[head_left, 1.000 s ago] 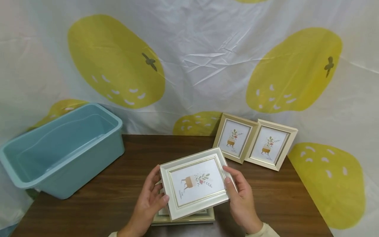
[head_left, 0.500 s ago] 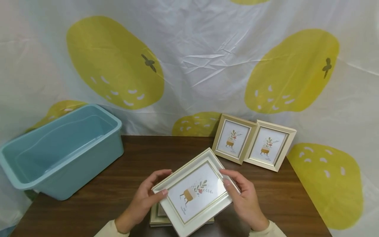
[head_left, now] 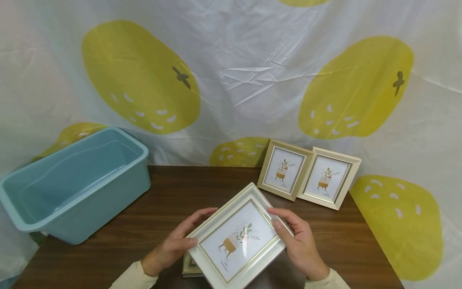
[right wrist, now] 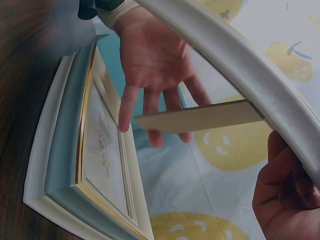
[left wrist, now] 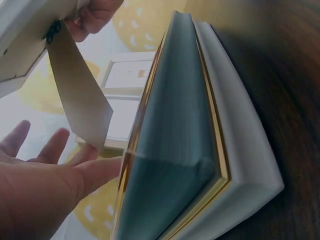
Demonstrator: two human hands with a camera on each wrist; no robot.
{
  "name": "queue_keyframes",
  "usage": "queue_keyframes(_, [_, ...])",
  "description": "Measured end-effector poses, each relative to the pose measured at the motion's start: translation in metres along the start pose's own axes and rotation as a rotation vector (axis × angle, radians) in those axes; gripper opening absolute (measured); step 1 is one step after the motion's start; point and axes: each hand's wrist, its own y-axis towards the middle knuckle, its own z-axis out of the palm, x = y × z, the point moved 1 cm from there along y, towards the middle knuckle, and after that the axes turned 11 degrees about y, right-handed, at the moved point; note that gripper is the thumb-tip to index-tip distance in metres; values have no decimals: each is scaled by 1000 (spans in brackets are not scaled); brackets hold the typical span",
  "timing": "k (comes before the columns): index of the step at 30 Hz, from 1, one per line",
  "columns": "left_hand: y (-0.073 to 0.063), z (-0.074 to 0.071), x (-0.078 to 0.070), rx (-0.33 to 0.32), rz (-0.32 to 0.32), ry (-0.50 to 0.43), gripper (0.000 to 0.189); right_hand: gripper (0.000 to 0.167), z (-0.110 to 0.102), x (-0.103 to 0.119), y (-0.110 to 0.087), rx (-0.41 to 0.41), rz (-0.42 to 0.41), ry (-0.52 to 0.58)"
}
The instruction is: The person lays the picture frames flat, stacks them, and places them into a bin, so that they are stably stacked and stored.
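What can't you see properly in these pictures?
Head view: tiny writing in the held frame, too small to read.
Head view: most of the frame stack, behind the held frame.
Head view: part inside the blue bin, behind its near wall.
Left wrist view: part of the held frame, cut by edges.

White fruit-print cloth [head_left: 245, 108] behind a brown surface [head_left: 173, 188]
Creased and faintly shiny, it bears yellow fruits [head_left: 140, 76]; the surface is wood-grained.

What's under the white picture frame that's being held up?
Its fold-out stand and, lower down, a stack of frames on the table. From above, the held frame covers most of the stack.
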Motion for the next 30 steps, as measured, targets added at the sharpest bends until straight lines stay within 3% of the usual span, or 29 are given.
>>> queue_keyframes(5, [0, -2, -2, -58, 15, 50, 68, 32, -2, -1, 0, -5, -16, 15])
queue_keyframes(12, [-2, -4, -2, -252, 28, 181, 54, 31, 0, -4, 0, -39, 9, 51])
queue_keyframes(18, [-5, 0, -4, -398, 66, 250, 45, 30, 6, -10, 1, -136, 49, 58])
queue_keyframes(25, [-12, 16, -9, -508, 92, 316, 39, 32, 15, -21, -1, -240, 105, 82])
queue_keyframes(30, [-15, 29, -4, -520, 101, 242, 52, 34, 25, -27, -4, -332, 163, 108])
